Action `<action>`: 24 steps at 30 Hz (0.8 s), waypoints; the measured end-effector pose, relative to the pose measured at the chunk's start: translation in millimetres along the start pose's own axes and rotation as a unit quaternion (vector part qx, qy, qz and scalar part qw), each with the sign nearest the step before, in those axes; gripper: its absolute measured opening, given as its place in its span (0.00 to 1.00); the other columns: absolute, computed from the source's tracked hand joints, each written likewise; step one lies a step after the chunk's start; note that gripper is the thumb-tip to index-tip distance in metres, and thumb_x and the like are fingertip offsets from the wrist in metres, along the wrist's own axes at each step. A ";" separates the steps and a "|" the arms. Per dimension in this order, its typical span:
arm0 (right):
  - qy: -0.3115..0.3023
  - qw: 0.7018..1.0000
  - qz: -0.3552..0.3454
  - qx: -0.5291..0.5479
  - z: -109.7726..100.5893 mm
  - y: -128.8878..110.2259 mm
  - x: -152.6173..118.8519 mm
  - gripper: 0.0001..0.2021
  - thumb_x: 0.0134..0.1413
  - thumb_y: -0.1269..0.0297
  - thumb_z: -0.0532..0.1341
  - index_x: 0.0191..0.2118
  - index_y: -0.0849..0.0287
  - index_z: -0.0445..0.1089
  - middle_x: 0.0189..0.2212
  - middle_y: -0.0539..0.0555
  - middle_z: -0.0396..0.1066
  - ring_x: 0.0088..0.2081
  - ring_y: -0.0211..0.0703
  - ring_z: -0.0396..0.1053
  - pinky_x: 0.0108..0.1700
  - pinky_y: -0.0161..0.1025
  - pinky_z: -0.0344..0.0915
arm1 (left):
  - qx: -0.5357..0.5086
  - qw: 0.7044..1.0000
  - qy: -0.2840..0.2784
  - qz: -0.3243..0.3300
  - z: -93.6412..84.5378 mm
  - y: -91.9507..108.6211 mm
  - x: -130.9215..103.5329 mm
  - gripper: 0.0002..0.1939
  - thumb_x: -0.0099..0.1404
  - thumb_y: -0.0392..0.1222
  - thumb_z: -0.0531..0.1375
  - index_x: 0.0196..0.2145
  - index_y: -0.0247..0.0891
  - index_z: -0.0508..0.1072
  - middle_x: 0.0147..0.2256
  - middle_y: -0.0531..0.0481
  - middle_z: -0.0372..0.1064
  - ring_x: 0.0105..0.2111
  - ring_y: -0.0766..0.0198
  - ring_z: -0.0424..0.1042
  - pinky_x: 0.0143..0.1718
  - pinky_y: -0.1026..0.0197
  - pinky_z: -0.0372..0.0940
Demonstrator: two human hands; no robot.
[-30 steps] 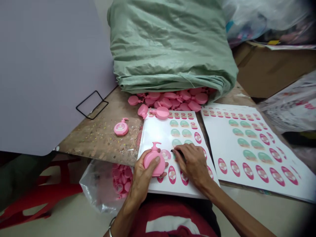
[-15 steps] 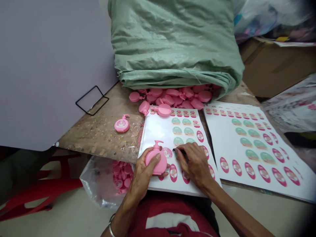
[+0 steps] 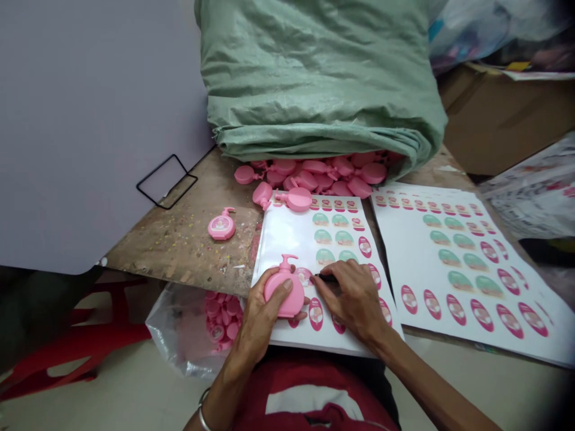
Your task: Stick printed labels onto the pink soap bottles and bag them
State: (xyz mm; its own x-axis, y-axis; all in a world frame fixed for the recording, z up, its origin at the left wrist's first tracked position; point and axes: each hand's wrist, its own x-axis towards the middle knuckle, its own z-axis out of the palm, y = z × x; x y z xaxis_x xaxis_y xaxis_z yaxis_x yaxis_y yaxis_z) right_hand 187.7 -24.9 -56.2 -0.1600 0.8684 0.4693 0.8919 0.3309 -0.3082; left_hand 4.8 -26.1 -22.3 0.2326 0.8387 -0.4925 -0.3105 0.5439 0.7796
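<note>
Behind, a sack [image 3: 323,78] is resting on a table [image 3: 184,251]. In the head view, the left hand [image 3: 257,314] is gripping a bottle [image 3: 290,302] with curled fingers [image 3: 282,290] over a sheet [image 3: 291,233]; the right hand [image 3: 357,296], nearly closed, is pinching a dark tool [image 3: 327,278] at a sticker's [image 3: 303,276] edge, seemingly loosening it, probably needing light pressure next.

The desk [image 3: 175,245] is brown and old, with little yellow and white specks all over its left part. One pink bottle with a picture [image 3: 221,225] lies there. Next to it is a pile of white sticker sheets [image 3: 287,233], and another sheet pile [image 3: 404,245] lies to the right. Behind them, lots of pink bottles [image 3: 323,179] spill from a big green sack [image 3: 314,78].
</note>
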 end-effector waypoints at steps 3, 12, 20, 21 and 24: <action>0.040 0.998 -0.037 0.010 -1.7 -3.4 0.0 0.06 0.55 0.67 0.64 0.30 0.58 0.67 0.24 0.50 0.70 0.29 0.42 0.63 0.37 0.43 0.55 | -0.020 1.000 -0.003 0.004 -1.3 -1.5 -0.2 0.25 0.60 0.50 0.64 0.50 0.34 0.67 0.39 0.41 0.75 0.26 0.64 0.74 0.27 0.63 0.70; 0.018 0.949 0.181 0.256 -33.6 -10.9 15.6 0.06 0.56 0.59 0.64 0.35 0.56 0.72 0.30 0.51 0.73 0.31 0.40 0.70 0.33 0.38 0.66 | -0.066 0.997 0.012 0.025 4.3 2.2 -4.5 0.28 0.61 0.57 0.62 0.52 0.35 0.69 0.43 0.40 0.74 0.33 0.60 0.76 0.28 0.63 0.72; -0.042 0.949 0.087 0.300 -39.9 -35.9 28.9 0.08 0.59 0.62 0.62 0.41 0.54 0.77 0.28 0.52 0.74 0.32 0.42 0.69 0.35 0.42 0.66 | -0.108 0.994 0.020 0.029 10.7 3.2 -0.2 0.29 0.66 0.61 0.53 0.52 0.35 0.72 0.45 0.43 0.74 0.40 0.59 0.74 0.33 0.63 0.72; -0.040 0.949 0.087 0.299 -39.0 -36.5 28.6 0.08 0.58 0.62 0.62 0.41 0.54 0.77 0.28 0.52 0.74 0.32 0.42 0.68 0.35 0.41 0.66 | -0.108 0.993 0.022 0.031 10.9 3.3 -0.4 0.29 0.67 0.61 0.53 0.52 0.35 0.72 0.45 0.43 0.74 0.41 0.59 0.74 0.34 0.63 0.72; -0.036 0.951 0.085 0.296 -37.3 -36.7 27.4 0.08 0.58 0.62 0.63 0.41 0.54 0.77 0.28 0.52 0.73 0.32 0.42 0.68 0.35 0.41 0.65 | -0.107 0.993 0.032 0.041 11.2 3.1 -1.0 0.31 0.66 0.63 0.53 0.52 0.35 0.73 0.44 0.43 0.74 0.41 0.58 0.73 0.35 0.63 0.72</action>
State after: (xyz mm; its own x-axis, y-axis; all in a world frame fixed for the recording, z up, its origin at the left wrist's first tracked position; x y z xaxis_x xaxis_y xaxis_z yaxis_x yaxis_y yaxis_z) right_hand 166.4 -27.0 -1.2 -0.0819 0.9437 0.3205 0.5170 0.3152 -0.7959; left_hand 13.9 -25.6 -15.0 0.1418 0.8769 -0.4593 -0.5164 0.4614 0.7214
